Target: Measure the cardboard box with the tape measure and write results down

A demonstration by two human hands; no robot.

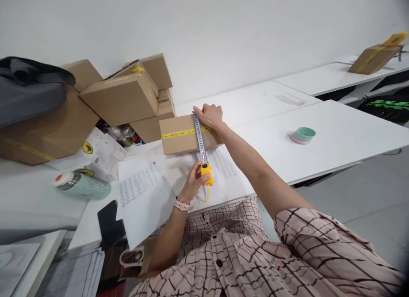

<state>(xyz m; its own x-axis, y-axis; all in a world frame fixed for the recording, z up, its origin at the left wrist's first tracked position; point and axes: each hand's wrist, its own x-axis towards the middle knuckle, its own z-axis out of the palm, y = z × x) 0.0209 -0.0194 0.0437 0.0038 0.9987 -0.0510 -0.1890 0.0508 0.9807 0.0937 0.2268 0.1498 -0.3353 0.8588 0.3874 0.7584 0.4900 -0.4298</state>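
A cardboard box (179,144) with a yellow tape band lies in front of me on the white table. Across its top runs the metal blade (200,137) of a yellow tape measure (207,174). My left hand (191,182) is closed around the tape measure's case, just in front of the box's near edge, thumb on top. At the box's far edge, my right hand (211,115) has its fingers curled, with the thumb pressing the blade's end there. Under and in front of the box, a printed sheet (227,169) is partly covered.
Stacked cardboard boxes (118,99) stand at the left, near a turquoise bottle (87,186), a white carton (104,154), printed papers (143,207) and a dark phone-like slab (110,222). A green bowl (305,135) sits on the table at right. Another taped box (372,60) is farther right.
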